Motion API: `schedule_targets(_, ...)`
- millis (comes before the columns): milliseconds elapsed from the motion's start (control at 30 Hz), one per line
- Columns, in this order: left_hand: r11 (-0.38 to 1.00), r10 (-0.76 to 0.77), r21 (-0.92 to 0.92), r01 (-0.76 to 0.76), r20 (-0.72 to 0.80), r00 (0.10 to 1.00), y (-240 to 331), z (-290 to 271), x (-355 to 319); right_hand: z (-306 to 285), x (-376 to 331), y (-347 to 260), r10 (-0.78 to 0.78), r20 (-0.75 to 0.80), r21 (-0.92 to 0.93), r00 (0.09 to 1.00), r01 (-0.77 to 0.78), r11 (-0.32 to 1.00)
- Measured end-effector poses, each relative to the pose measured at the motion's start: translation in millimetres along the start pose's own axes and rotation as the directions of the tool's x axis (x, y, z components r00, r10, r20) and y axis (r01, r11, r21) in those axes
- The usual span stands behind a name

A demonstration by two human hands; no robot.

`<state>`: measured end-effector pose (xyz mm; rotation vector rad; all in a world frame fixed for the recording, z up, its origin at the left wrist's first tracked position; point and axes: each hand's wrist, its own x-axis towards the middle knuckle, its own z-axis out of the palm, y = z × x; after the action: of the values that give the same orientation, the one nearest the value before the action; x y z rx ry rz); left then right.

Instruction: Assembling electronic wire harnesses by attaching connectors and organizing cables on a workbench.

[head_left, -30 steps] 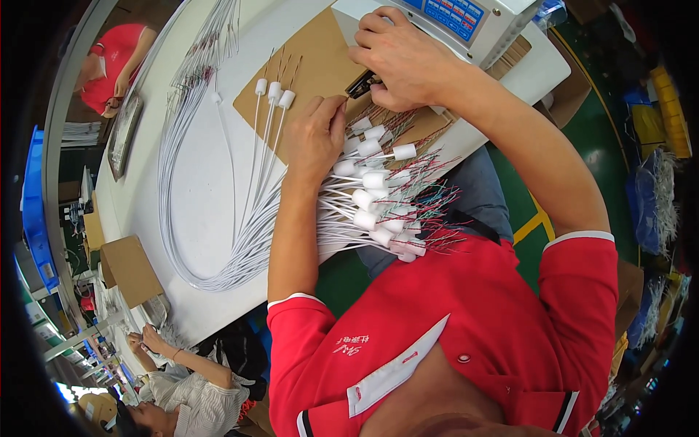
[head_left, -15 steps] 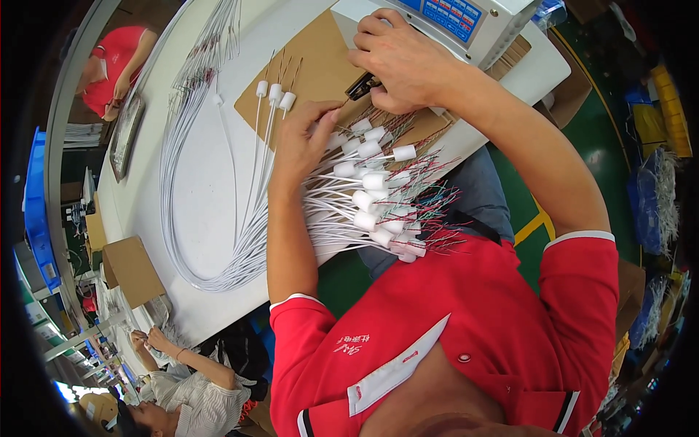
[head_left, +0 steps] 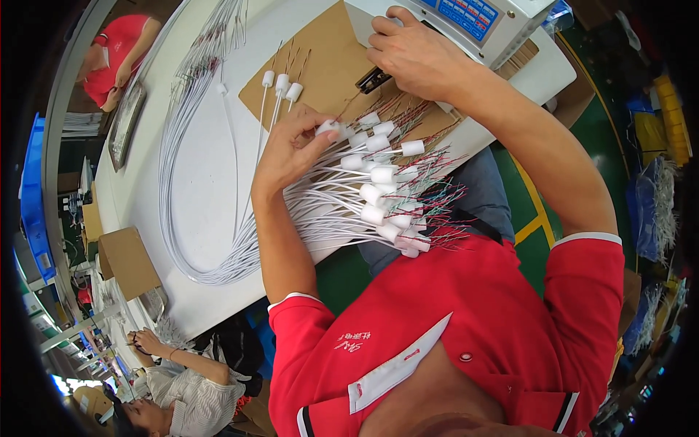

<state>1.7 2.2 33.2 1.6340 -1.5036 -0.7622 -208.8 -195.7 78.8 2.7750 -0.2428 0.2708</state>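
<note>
Far left: co-worker in a red shirt (head_left: 120, 51), then a shallow tray (head_left: 125, 127) at the edge of my white table (head_left: 196, 218). White cables (head_left: 166, 175) sweep round in a big U, coming in under my left forearm. One lone cable with a small white end (head_left: 221, 89) lies inside the loop. Next, three capped cables (head_left: 282, 83), bare ends pointing up over the brown cardboard sheet (head_left: 320, 54).

My left hand (head_left: 291, 149): thumb and fingers closed on one white cylinder (head_left: 328, 130), pinched at the fingertips. Its cable is hidden behind the hand. Its bare wires (head_left: 346, 108) run up and right, toward the black clip (head_left: 373, 80). That's the key line: cylinder lower left, clip upper right, wires slanting between. Left hand is nearer the cylinder, right is nearer the wire tips. Tips look to reach the clip's near end; can't tell if they're clamped or just touching.

Just right and below: cluster of other white cylinders (head_left: 384, 175), red and green twisted wires fanning right, apart from my right hand.

My right hand (head_left: 422, 62): fingers curled round the clip, thumb side mostly hidden; can't judge squeeze. Beyond it, boxy instrument (head_left: 513, 29) with a blue keypad.
</note>
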Motion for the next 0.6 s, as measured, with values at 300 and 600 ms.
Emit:
schedule_targets(300,0.981,-0.112,-0.149,0.122,0.074,0.991,-6.0,-6.6,-7.4,5.1,3.0,1.4,-0.056,0.007,0.036,0.998,0.056,0.998)
schedule_targets(600,0.977,-0.183,-0.131,0.169,-0.101,0.978,-21.3,-8.5,-4.3,-2.2,0.1,-0.6,-0.024,-0.004,0.010,1.000,0.024,1.000)
